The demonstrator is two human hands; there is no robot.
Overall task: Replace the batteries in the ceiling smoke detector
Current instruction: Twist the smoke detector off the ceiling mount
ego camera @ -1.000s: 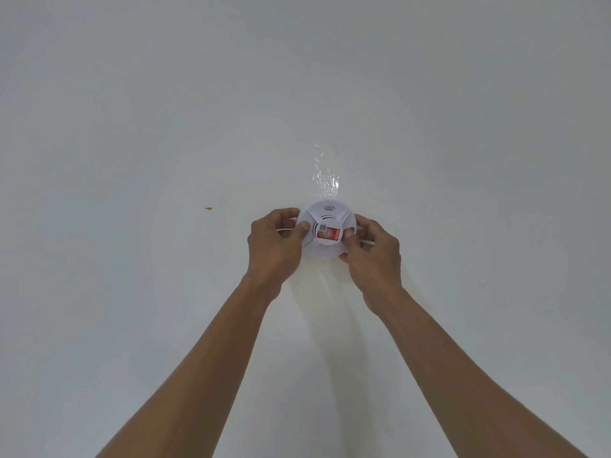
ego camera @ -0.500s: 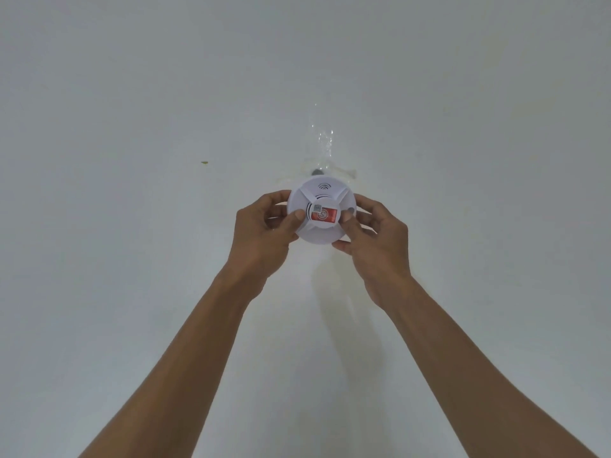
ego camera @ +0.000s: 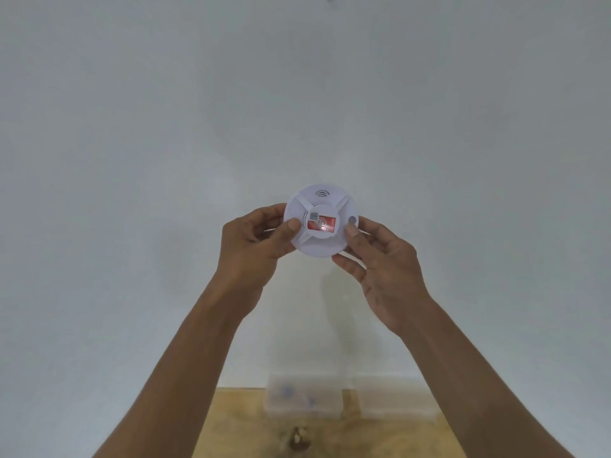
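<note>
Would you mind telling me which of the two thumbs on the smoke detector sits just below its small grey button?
The right hand's thumb: it presses the smoke detector directly under the grey button. The left hand's thumb rests on the opposite side.

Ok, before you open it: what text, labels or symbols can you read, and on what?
Smoke detector, held by the left hand and right hand:
Curved-arc sounder symbol near its top edge: a sign, no words.
Red label at its centre: print too blurred to read.
Small grey square above the label: perhaps a code, unreadable.
Clear plastic boxes on the wooden table: no legible text.
</note>
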